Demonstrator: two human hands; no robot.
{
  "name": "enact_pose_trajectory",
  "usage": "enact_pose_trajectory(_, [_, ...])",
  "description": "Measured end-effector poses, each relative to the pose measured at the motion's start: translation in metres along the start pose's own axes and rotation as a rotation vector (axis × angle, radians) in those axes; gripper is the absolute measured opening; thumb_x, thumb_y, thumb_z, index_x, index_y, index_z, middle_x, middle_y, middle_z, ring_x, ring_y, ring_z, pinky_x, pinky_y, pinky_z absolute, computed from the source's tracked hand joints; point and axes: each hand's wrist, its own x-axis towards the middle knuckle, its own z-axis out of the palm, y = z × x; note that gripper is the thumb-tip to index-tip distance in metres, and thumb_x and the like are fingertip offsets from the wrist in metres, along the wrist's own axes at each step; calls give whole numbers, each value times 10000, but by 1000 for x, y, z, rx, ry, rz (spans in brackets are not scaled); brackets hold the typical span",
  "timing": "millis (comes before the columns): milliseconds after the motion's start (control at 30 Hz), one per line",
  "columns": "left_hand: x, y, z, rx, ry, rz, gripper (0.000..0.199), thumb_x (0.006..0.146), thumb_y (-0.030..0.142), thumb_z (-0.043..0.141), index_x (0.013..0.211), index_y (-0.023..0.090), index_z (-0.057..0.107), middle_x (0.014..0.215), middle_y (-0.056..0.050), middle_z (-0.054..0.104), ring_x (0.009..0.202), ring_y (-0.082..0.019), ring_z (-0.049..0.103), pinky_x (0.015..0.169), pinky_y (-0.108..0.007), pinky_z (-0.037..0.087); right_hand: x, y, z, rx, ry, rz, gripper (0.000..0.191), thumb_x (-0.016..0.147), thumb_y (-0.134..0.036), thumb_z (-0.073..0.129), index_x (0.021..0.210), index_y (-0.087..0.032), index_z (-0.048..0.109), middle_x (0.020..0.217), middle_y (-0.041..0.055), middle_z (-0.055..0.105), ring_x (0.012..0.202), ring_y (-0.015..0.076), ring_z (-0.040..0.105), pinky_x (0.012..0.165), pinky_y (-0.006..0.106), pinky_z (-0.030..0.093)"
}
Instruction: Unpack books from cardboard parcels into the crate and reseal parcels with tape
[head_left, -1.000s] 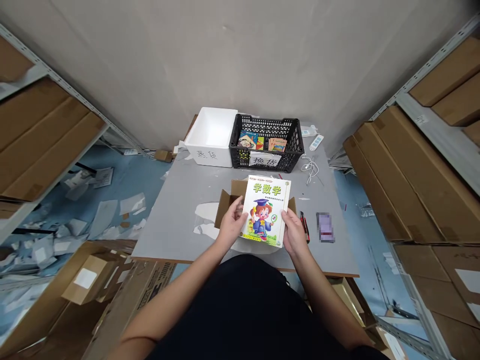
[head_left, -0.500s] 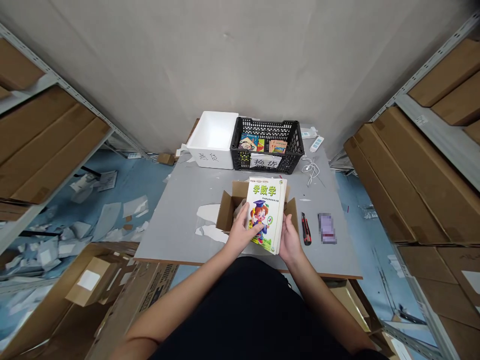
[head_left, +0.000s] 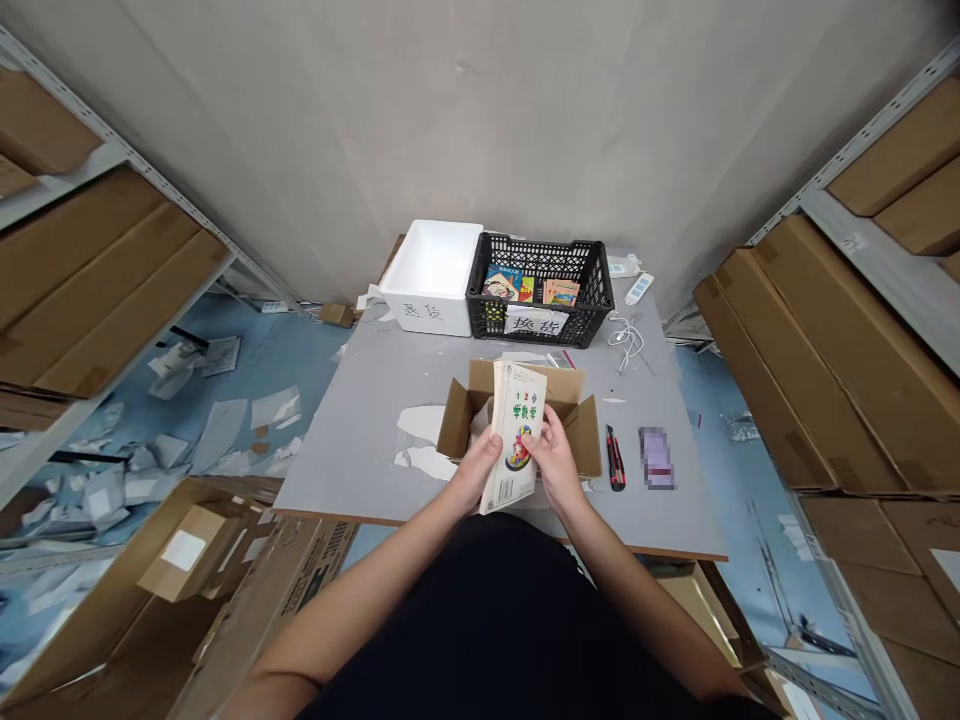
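Between my two hands is a white children's book [head_left: 527,395], held tilted above an open cardboard box [head_left: 454,425]. Its back cover faces up, with green lettering, a cartoon figure and a barcode; the pages' edge shows on the left. It may be more than one book stacked; I cannot tell. My left hand [head_left: 478,472] grips the left edge, thumb on the side. My right hand [head_left: 555,462] clasps the right edge with fingers on the cover. Inside the box, some pale wrapping shows on the left; the rest is hidden behind the book.
Behind the box stand a white foam bin [head_left: 431,315] and a black plastic crate [head_left: 607,290] with several booklets. To the right lie a red-black utility knife [head_left: 615,458], a blurred purple phone-like item [head_left: 658,460] and a white cable [head_left: 626,340]. Shelves with cartons flank the table [head_left: 352,450].
The book has been turned over: its colourful front cover faced up before, and now the back cover does. My right hand has moved from beneath its edge onto the cover.
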Motion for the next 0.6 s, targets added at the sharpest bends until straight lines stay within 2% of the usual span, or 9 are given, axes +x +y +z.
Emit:
enact_pose_trajectory(133, [4, 15, -13, 54, 135, 49, 582, 803, 498, 697, 1274, 171, 600, 1191, -127, 692, 1063, -302, 665, 912, -439, 539, 4, -6, -12, 32, 39, -10, 623, 698, -327, 801, 1268, -237, 567, 1222, 81, 678, 1111, 261, 638, 990, 439, 502])
enact_pose_trajectory(267, [9, 18, -28, 83, 202, 111, 605, 791, 483, 705, 1297, 178, 578, 1180, -126, 697, 1031, -291, 679, 877, -425, 554, 0, -17, -21, 94, -37, 96, 424, 750, -403, 770, 1112, -214, 658, 1168, 85, 712, 1105, 281, 648, 955, 447, 526])
enact_pose_trajectory(433, [16, 5, -36, 167, 243, 183, 706, 798, 462, 698, 1411, 207, 459, 1282, -131, 640, 1099, -278, 652, 918, -423, 541, -11, -26, -19, 154, -42, 113, 409, 766, -459, 757, 1085, -212, 688, 1141, 89, 728, 1133, 304, 636, 966, 477, 516])
enact_pose_trajectory(600, [20, -9, -28, 234, 213, 224, 820, 792, 372, 726, 1497, 236, 329, 1473, -116, 479, 1290, -285, 517, 1030, -407, 477, -20, -28, -10, 194, -41, 96, 445, 774, -471, 748, 1141, -226, 687, 1183, 87, 714, 1189, 312, 602, 1011, 488, 477])
